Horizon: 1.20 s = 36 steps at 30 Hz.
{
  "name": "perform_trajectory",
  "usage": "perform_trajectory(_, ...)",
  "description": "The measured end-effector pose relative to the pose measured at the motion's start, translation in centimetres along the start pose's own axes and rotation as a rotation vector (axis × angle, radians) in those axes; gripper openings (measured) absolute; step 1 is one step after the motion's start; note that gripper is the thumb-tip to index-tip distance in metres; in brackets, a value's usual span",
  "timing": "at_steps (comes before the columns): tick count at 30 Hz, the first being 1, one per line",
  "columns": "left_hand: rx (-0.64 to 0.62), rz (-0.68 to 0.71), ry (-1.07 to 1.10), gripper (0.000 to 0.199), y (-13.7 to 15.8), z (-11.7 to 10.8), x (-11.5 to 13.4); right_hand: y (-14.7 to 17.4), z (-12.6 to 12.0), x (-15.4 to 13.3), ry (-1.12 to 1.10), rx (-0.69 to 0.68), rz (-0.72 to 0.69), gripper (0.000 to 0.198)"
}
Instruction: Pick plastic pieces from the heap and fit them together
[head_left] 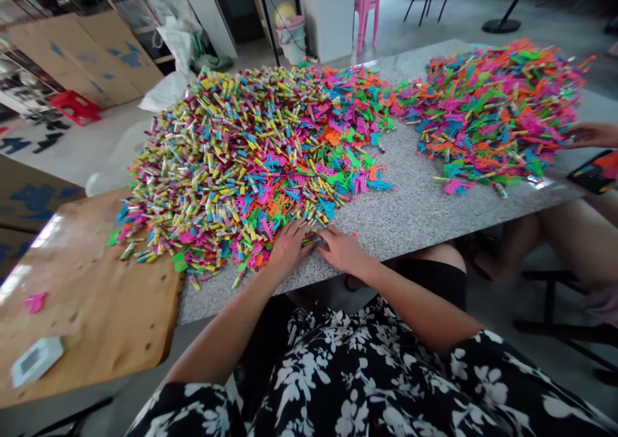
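Note:
A big heap of small yellow-labelled tubes covers the left part of the speckled stone table. Mixed in along its front and right side are little plastic toy guns in pink, green, blue and orange. At the front edge of this heap, my left hand has its fingers curled down among the pieces. My right hand faces it from close by, thumb and fingers drawn together. Small pieces lie between the two hands; which of them each hand grips is too small to make out.
A second heap of toy guns lies at the right, where another person's hand reaches in. A wooden board adjoins on the left, bearing a white device and a pink piece. Pink stools stand behind.

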State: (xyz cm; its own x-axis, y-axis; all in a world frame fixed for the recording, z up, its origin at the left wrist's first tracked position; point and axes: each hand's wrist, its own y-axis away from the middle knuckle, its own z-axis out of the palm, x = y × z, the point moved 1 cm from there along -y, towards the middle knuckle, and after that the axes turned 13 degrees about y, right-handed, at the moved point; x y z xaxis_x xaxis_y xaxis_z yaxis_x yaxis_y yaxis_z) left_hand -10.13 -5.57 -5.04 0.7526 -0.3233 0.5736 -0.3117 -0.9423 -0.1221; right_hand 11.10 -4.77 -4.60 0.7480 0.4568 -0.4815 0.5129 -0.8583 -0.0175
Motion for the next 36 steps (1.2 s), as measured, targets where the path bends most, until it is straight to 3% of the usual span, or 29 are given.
perform_trajectory(5,0.059,0.008,0.055,0.048,-3.5,-1.9,0.6,-1.0,0.6,-0.7,0.255,-0.041,-0.006,0.037)
perform_trajectory(10,-0.101,0.088,0.023,0.054,-9.6,-2.5,1.7,-1.0,0.7,-0.7,0.326,-0.034,-0.022,0.029)
perform_trajectory(15,-0.346,0.143,-0.179,0.084,-14.1,-0.2,3.1,-0.2,0.4,-0.5,0.369,-0.049,0.037,0.027)
perform_trajectory(17,-0.369,0.138,-0.221,0.084,-15.2,0.4,3.5,0.3,0.1,0.0,0.372,-0.066,0.077,0.026)
perform_trajectory(22,-0.31,0.049,-0.282,0.053,-17.2,-0.2,3.4,2.1,-0.4,2.0,0.331,-0.07,0.181,0.023)
perform_trajectory(26,-0.345,0.066,-0.269,0.052,-17.9,-0.9,2.4,2.9,-0.5,3.1,0.246,-0.035,0.248,0.017)
perform_trajectory(29,-0.29,0.103,-0.205,0.051,-17.9,-1.2,1.6,2.8,-0.4,3.6,0.166,0.014,0.305,0.014)
perform_trajectory(34,-0.085,0.012,0.092,0.026,-17.3,-2.2,1.6,2.5,-0.5,4.8,-0.13,0.148,0.406,0.012)
perform_trajectory(36,-0.005,-0.071,0.327,0.029,-16.5,-2.7,2.2,2.4,-1.0,5.6,-0.366,0.199,0.441,0.014)
